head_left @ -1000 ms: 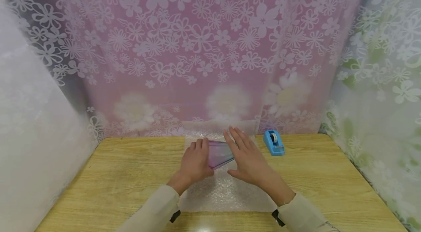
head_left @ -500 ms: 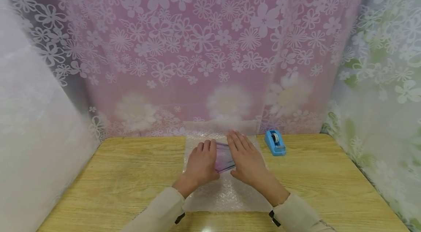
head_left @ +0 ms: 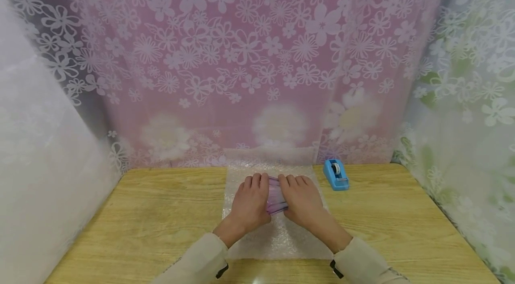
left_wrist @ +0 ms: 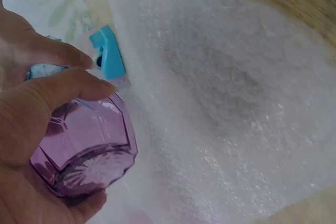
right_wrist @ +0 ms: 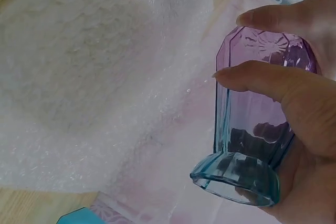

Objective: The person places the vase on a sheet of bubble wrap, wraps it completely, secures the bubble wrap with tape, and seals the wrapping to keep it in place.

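A faceted glass vase, purple at its base and blue at its flared rim, lies sideways between the hands above the bubble wrap (head_left: 277, 239). My left hand (head_left: 250, 203) grips the purple base end of the vase (head_left: 275, 197). On the other side, my right hand (head_left: 302, 199) curls round it near the blue end. The left wrist view shows the purple base (left_wrist: 94, 171) within the left hand's grasp. In the right wrist view the blue rim (right_wrist: 236, 179) sticks out below the right hand (right_wrist: 310, 108).
A blue tape dispenser (head_left: 336, 175) stands on the wooden table (head_left: 169, 212), right of the bubble wrap near the back edge. Floral curtains (head_left: 241, 51) hang behind the table and at both sides. The wrap's far end rises against the back curtain.
Both hands have come closer together, the left one shifting right with the vase. The right hand's fingers, straight and raised earlier, are now curled round the vase.
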### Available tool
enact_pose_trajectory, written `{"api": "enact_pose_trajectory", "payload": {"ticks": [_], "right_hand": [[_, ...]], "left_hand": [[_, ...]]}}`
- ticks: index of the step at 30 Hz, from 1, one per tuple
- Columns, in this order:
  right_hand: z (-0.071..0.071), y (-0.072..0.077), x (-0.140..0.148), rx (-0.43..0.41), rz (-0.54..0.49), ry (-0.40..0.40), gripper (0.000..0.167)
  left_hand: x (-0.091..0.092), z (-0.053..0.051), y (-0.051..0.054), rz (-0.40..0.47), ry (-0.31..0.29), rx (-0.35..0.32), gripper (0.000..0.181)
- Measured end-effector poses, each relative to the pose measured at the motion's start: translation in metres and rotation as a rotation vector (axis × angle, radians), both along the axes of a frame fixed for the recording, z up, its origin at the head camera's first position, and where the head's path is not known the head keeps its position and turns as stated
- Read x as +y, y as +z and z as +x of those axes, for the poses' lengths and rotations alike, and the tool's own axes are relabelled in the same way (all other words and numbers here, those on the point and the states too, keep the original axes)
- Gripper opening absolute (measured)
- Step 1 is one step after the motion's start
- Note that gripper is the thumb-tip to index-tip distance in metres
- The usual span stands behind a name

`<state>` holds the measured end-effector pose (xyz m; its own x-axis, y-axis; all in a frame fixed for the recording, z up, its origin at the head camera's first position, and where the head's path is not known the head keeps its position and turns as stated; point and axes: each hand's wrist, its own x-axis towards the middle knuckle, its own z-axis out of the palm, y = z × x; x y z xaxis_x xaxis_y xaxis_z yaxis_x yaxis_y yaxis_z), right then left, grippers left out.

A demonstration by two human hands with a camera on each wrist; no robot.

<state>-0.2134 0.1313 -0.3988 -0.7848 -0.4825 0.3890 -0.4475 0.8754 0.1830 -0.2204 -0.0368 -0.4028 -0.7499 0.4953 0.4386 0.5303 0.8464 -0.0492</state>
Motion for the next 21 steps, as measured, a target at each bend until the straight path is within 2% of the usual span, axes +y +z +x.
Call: {"api": "enact_pose_trajectory", "payload": {"ticks": [4,14,17,21], "right_hand": [[-0.001,-0.002,0.004,0.001,-0.021,0.012,0.068],[0.003,-0.002,0.012,-0.052,-0.081,0.065,0.066],[0.004,-0.002,0.013,-0.064,-0.084,0.064,0.067],[0.004,-0.003,0.014,-0.052,-0.086,0.066,0.067]], "left_hand": [[-0.004,-0.002,-0.002,0.014,-0.037,-0.013,0.09],[-0.021,-0.004,-0.006,0.083,-0.185,-0.134,0.097],[-0.026,-0.004,-0.006,0.097,-0.201,-0.166,0.102],[-0.031,-0.005,-0.006,0.085,-0.182,-0.176,0.099]]}}
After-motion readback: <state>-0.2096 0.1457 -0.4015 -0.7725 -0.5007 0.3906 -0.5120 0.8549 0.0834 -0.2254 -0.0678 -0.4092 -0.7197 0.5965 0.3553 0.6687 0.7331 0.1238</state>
